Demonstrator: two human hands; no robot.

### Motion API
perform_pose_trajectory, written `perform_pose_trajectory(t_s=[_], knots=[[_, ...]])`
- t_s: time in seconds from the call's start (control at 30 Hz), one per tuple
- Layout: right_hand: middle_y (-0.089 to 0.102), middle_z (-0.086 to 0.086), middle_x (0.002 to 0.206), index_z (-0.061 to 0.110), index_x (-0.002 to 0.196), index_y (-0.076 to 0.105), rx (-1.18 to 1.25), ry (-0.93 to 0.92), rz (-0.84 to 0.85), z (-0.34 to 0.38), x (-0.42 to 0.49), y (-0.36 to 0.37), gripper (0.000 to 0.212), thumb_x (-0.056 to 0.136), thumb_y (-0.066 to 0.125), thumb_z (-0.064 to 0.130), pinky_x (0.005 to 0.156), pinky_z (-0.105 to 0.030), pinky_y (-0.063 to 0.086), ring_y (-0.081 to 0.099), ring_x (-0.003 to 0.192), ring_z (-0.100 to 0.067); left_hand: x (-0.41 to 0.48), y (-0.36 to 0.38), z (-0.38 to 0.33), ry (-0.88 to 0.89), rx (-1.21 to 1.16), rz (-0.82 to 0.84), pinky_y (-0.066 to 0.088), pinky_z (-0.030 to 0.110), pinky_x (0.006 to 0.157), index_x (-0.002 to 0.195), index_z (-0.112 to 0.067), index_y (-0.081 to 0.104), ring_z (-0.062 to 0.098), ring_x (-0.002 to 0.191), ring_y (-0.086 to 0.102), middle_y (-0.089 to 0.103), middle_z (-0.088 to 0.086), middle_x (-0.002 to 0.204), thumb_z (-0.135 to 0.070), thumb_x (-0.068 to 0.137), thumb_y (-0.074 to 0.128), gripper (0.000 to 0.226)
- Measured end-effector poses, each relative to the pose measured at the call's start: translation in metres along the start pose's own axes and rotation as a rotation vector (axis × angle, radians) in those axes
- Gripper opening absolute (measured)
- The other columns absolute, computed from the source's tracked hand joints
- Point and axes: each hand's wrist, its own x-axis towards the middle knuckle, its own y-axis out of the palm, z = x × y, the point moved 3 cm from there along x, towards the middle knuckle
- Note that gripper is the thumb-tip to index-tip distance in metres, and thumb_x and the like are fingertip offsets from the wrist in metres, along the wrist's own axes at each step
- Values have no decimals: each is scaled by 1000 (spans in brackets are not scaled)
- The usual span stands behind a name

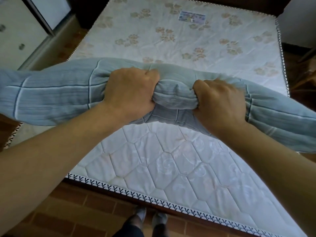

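Observation:
A light blue quilt (51, 96) with white and dark blue check lines is bundled into a long roll and held up over a bare quilted mattress (179, 168). My left hand (130, 91) grips the bundle near its middle, fingers curled deep into the cloth. My right hand (220, 101) grips it a short way to the right in the same manner. The quilt's ends stretch out past the left and right edges of the view.
The mattress has a floral far half (188, 40) and a zigzag-stitched border (153, 200). A white wardrobe (18, 31) stands at the far left. Red-brown floor tiles (77, 211) lie at the bed's foot, where my two feet (150, 218) stand.

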Motion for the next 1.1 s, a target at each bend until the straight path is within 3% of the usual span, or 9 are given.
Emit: perform_pose_trajectory(t_s=[0.1,0.4,0.7,0.97,1.1], knots=[[58,-12,59,8,69,53,-5,6,37,2,-10,31,16,68,67,0,50,-32,25,54,53,-33,-10,30,0,-4,-11,33,30,33,51,74,-11,57,41,55,60,65,17,64,-18,62,78,25],[55,-10,57,8,68,54,53,1,96,12,-46,123,19,61,66,-3,50,-30,27,52,51,-31,-50,123,0,-21,-86,163,26,29,50,66,-8,54,38,48,57,60,16,57,-8,49,81,32],[52,-6,58,12,69,50,-1,-56,24,8,-48,177,21,65,66,-2,50,-33,30,47,52,-28,-64,176,10,53,-108,26,24,29,53,65,-10,51,32,48,52,54,11,55,-5,46,74,30],[56,-8,68,9,78,57,2,-31,227,17,-80,242,16,70,65,-3,60,-40,36,51,64,-31,-99,252,3,23,-171,139,33,29,48,62,-11,51,31,47,52,54,10,55,-6,45,80,34],[59,-9,72,8,82,60,8,14,381,19,-114,265,16,73,69,0,63,-42,40,54,69,-32,-128,278,-17,9,-214,211,37,30,47,62,-11,52,31,48,54,55,10,55,-1,45,72,28]])
